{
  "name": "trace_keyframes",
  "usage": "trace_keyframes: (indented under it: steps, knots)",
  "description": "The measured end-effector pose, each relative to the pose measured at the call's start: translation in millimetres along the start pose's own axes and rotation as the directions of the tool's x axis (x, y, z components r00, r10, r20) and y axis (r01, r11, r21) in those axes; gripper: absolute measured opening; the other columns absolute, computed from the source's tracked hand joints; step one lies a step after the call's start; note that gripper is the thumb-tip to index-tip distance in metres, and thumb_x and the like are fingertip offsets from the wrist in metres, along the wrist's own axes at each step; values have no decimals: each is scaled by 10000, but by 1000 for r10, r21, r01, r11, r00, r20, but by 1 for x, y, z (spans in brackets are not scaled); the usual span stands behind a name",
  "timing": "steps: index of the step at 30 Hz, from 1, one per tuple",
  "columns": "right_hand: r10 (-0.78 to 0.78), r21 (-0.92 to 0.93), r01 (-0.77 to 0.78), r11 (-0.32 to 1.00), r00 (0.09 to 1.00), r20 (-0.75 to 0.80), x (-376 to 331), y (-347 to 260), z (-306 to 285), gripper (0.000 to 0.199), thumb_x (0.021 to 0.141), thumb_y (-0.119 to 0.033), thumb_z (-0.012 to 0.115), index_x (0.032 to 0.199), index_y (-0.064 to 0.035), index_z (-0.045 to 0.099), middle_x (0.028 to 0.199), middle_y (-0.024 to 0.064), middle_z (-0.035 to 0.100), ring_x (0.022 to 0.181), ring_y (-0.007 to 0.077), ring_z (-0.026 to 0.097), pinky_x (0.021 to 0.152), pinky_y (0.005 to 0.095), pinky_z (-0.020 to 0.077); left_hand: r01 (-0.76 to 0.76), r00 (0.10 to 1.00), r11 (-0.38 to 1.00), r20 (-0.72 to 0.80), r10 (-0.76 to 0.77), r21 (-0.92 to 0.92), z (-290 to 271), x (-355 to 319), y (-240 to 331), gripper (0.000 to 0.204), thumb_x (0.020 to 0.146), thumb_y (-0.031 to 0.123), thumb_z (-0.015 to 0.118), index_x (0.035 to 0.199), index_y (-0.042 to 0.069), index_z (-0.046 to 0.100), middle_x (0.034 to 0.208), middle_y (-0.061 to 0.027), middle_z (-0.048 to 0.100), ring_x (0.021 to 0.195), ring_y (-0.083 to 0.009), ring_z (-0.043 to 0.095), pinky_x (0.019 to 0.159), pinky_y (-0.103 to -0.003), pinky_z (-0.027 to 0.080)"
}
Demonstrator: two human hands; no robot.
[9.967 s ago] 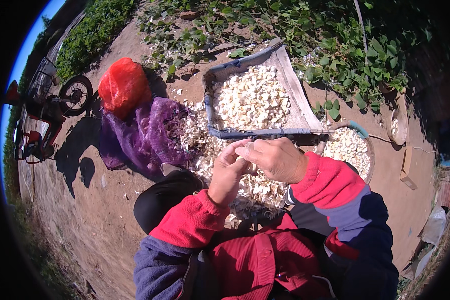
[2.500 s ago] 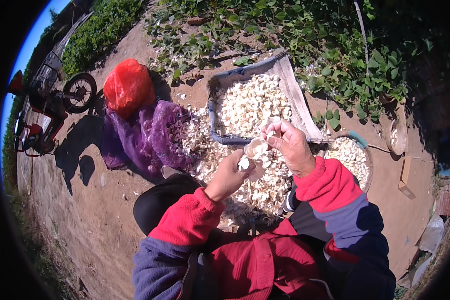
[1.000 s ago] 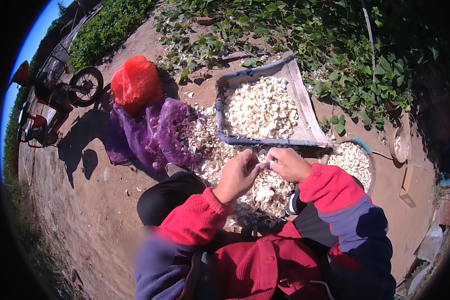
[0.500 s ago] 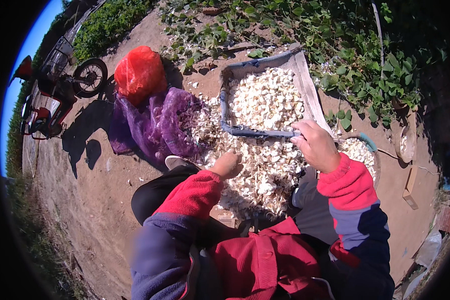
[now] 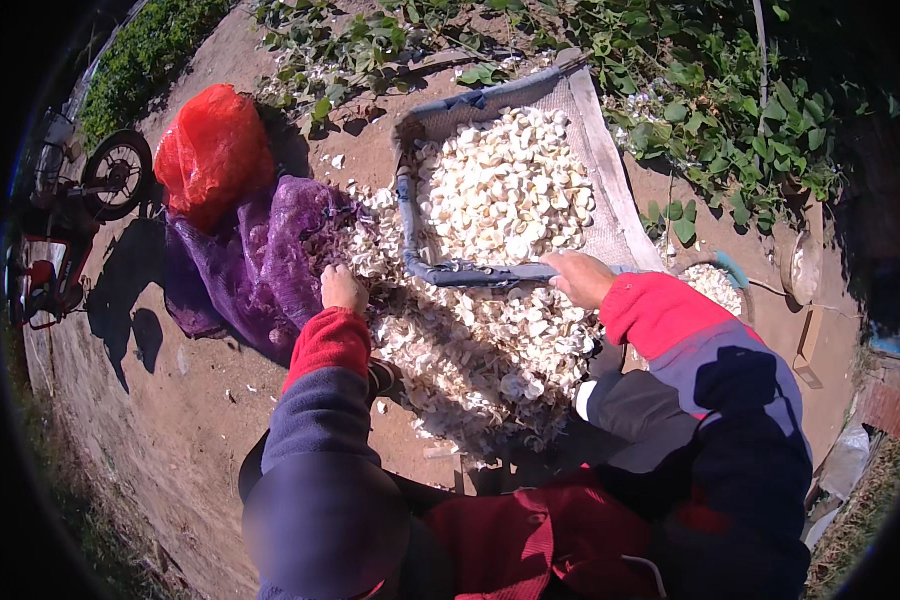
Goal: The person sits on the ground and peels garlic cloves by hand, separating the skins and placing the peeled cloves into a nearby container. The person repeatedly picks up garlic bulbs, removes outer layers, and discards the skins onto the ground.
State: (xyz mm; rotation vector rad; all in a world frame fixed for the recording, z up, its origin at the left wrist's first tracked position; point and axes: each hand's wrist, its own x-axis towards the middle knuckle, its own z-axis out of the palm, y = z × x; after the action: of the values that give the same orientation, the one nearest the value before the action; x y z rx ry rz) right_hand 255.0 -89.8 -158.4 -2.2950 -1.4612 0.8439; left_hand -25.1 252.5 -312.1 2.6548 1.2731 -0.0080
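Observation:
My right hand (image 5: 580,279) grips the near rim of a squarish mesh tray (image 5: 625,190), whose edge is wrapped in blue cloth. Cream-white garlic cloves (image 5: 510,185) fill much of it. My left hand (image 5: 343,288) is at the left edge of a heap of loose cloves and papery skins (image 5: 470,350), beside the mouth of a purple mesh bag (image 5: 265,255). Its fingers are curled; what they hold, if anything, is hidden. The heap lies on the ground between my feet, partly under the tray's near side.
Behind the purple bag sits a full red-orange bag (image 5: 213,150). A round container of white pieces (image 5: 712,288) stands to the right, near a small cardboard box (image 5: 808,345). Leafy vines (image 5: 710,110) border the far side. A motorbike (image 5: 80,215) is parked at far left.
My left hand has moved left from the heap's middle to beside the purple bag. My right hand stays on the tray rim, a little further left along it. The view has shifted.

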Motion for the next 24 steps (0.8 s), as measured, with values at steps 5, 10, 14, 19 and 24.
trace_keyframes:
  steps: [5,10,14,19,24]
  knots:
    - [256,-215,-268,939,963,-82,76,30,66,287,875,-185,603,1149,-117,552,919,197,643,831,398,665,691,491,529,-7,1000,989,-24,3,-148,21,36,-37,181,808,78,498,917,-41,581,995,-284,559,997,-463,551,885,-497,467]
    - [319,-259,-362,896,928,-195,101,48,106,272,857,-227,641,1084,-113,541,883,171,656,792,409,656,678,500,513,142,988,984,71,-135,-105,30,51,-61,268,808,132,567,992,-63,554,1068,-307,570,1004,-474,563,885,-499,480]
    - [305,-50,-332,942,908,-286,103,73,102,177,854,-148,633,1011,-93,573,880,201,666,772,394,663,665,490,516,236,952,971,206,-225,-31,36,55,-75,273,850,171,553,984,-66,565,1021,-303,629,980,-458,618,857,-500,512]
    - [430,706,-340,621,901,56,105,64,48,82,878,-76,608,953,-44,610,702,95,632,527,192,615,474,309,475,307,931,951,224,-290,-44,31,63,-93,224,821,110,505,886,-71,620,912,-333,650,908,-474,645,792,-526,523]
    - [7,146,-118,982,802,597,59,-17,12,305,915,-248,615,1110,-26,539,744,137,624,610,277,630,524,379,482,446,868,894,263,-421,-42,4,72,-102,316,847,156,526,1062,-34,658,1110,-285,642,1076,-432,611,932,-495,486]
